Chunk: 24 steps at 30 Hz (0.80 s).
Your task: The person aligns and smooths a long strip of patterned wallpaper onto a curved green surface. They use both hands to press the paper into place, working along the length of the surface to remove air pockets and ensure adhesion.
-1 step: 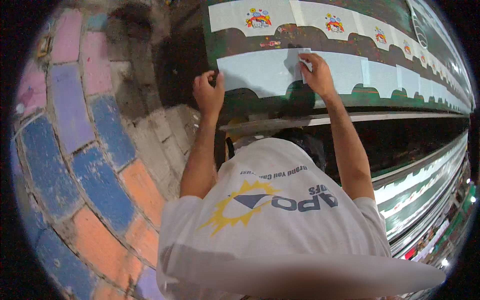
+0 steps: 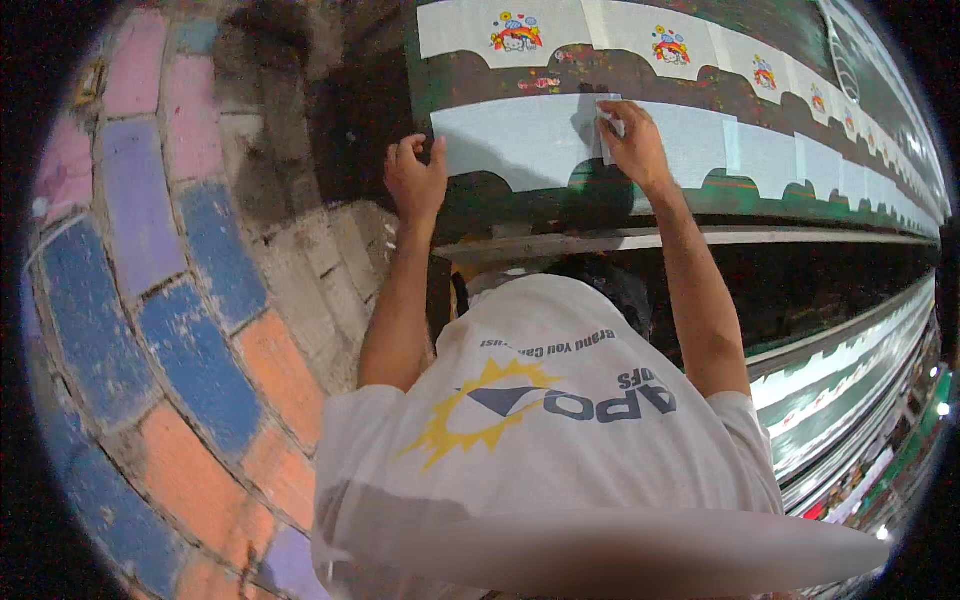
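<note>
A pale scalloped sheet [image 2: 520, 140] is being steadied by the left hand [image 2: 415, 180] (fingers curled at its edge) while its seam is being pinched by the right hand [image 2: 632, 140].

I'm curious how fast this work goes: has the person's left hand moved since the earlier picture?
No. The left hand is at the same left end of the pale blue sheet as before.

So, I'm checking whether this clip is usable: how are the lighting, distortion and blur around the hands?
Head view: light is even on the left hand and right hand, which casts a soft shadow on the pale blue scalloped paper strip; the fisheye bends the long green table toward the rim; corners are black; a smeared blur hides the lower edge of the white printed T-shirt.
</note>
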Tool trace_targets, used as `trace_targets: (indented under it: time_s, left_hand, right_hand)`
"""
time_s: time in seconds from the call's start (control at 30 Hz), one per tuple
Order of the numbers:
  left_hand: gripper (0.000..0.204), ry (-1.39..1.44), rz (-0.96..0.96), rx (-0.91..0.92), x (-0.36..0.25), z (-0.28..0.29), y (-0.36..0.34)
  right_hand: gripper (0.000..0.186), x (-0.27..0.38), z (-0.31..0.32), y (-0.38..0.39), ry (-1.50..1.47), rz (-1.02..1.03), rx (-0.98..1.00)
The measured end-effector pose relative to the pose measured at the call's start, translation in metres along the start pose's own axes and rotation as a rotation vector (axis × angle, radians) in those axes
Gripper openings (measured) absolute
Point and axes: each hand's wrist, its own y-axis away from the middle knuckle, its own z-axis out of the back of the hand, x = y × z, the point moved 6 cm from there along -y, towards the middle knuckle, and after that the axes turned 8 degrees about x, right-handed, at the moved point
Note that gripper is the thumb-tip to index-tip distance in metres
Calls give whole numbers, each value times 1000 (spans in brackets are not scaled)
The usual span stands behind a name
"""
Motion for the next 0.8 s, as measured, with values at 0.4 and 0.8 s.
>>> trace_targets:
  time_s: [0.4,0.8]
  left_hand:
    - [13,90,-112,-36,-29,-12,-12]
    - [18,211,-495,-66,-112,77,-28]
  right_hand:
    - [35,13,-24,-53,37,447,204]
    - [35,31,-28,-87,154,222,509]
